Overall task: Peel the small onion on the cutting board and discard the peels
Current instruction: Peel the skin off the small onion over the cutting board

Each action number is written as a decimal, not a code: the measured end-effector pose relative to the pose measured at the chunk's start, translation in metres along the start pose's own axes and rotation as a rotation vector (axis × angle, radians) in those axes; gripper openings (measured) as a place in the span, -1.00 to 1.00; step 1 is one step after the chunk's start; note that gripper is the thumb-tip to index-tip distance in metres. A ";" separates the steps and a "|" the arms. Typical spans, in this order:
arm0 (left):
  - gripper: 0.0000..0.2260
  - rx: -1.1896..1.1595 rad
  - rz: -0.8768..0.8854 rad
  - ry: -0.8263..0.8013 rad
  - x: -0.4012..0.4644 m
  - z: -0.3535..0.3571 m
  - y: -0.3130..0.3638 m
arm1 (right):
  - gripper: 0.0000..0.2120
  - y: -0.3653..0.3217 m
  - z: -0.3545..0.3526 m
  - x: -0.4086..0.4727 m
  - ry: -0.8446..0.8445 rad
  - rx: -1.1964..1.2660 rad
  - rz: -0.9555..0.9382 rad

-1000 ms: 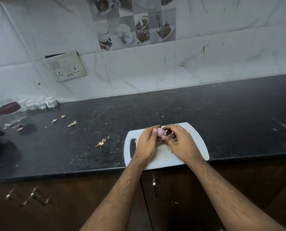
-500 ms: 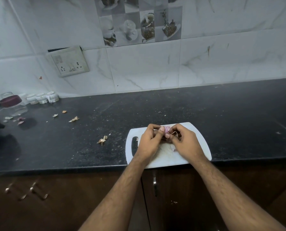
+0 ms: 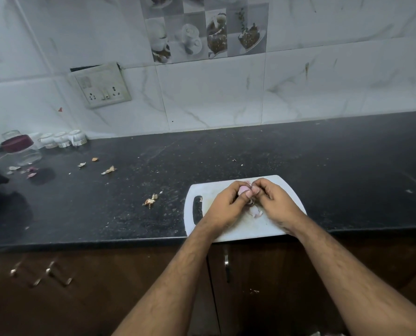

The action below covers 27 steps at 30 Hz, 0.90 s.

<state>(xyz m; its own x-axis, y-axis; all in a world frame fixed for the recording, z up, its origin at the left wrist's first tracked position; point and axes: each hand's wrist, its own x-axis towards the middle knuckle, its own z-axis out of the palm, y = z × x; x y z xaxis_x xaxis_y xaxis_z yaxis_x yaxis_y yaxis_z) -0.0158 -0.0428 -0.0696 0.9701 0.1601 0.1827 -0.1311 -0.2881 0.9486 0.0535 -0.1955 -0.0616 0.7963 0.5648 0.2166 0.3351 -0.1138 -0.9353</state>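
The small onion sits pinched between the fingertips of both hands just above the far half of the white cutting board, its pale pink flesh showing where the skin is off. The left hand curls closed around it from the left, thumb pressed against its near side; the right hand meets it from the right with thumb and forefinger nipped together at the onion's edge, though whether they have a strip of skin between them is too small to tell. A loose peel lies on the board just below the hands. To peel well here, the left hand should likely keep a steady grip and turn the bulb a little at a time, while the right catches a raised edge with a nail and draws it down toward the root instead of tearing across, so the skin comes off in fewer pieces. Further out, on the dark counter left of the board, lies a heap of dry peels, with more scraps scattered toward the jar by the wall; all of these, by my reckoning, are yet to be cleared.
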 end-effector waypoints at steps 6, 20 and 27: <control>-0.63 -0.073 -0.099 -0.016 0.006 0.003 0.003 | -0.83 -0.002 -0.002 0.001 -0.016 -0.016 -0.033; -0.83 0.201 -0.009 0.072 0.006 0.000 0.005 | -0.87 -0.003 0.009 0.002 0.114 -0.276 0.025; -0.79 0.695 0.075 0.011 0.001 -0.012 0.001 | -0.86 -0.001 0.014 0.002 0.109 -0.606 0.012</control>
<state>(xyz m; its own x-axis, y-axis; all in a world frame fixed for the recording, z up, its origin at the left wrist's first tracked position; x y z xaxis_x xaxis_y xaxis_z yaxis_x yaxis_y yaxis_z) -0.0177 -0.0311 -0.0657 0.9610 0.1243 0.2470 -0.0330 -0.8354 0.5486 0.0472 -0.1826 -0.0639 0.8378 0.4778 0.2643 0.5271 -0.5818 -0.6194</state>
